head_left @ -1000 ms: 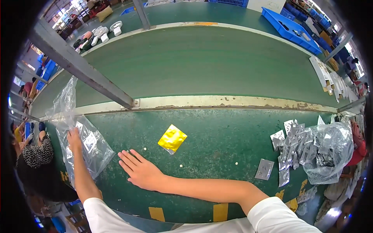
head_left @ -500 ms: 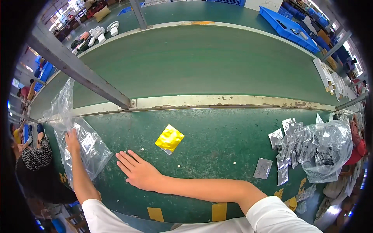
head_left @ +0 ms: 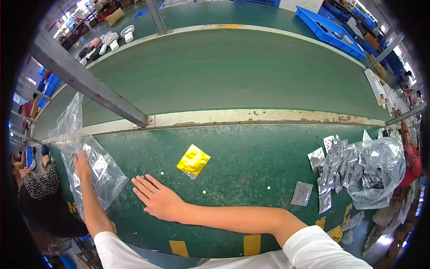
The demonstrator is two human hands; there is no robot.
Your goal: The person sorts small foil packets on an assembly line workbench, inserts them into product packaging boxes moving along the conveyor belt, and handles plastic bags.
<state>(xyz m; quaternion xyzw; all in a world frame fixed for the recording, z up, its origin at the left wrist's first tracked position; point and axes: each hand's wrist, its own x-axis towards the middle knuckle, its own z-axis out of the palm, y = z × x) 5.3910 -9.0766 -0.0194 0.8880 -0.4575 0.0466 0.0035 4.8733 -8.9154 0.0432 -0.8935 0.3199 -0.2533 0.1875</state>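
Observation:
My left hand (head_left: 81,165) is at a large clear plastic bag (head_left: 112,184) on the left, its fingers closed on the crumpled film. A few silver packets (head_left: 100,166) show through that bag. Palm down on the green table, my right hand (head_left: 159,199) lies flat, fingers stretched and holding nothing. Just beyond it, to the right, is a shiny yellow foil packet (head_left: 193,160). Small white pellets (head_left: 204,192) dot the surface around the right hand and farther right.
On the right, silver foil packets (head_left: 331,168) spill from another clear bag (head_left: 380,193); a single silver packet (head_left: 302,193) lies nearer. A metal post (head_left: 94,85) rises from the pale ledge (head_left: 251,116). Beyond runs a green belt (head_left: 242,67). A blue tray (head_left: 313,20) stands far right.
The whole view has shifted very slightly. Both hands, the bag and the yellow packet otherwise stay in place.

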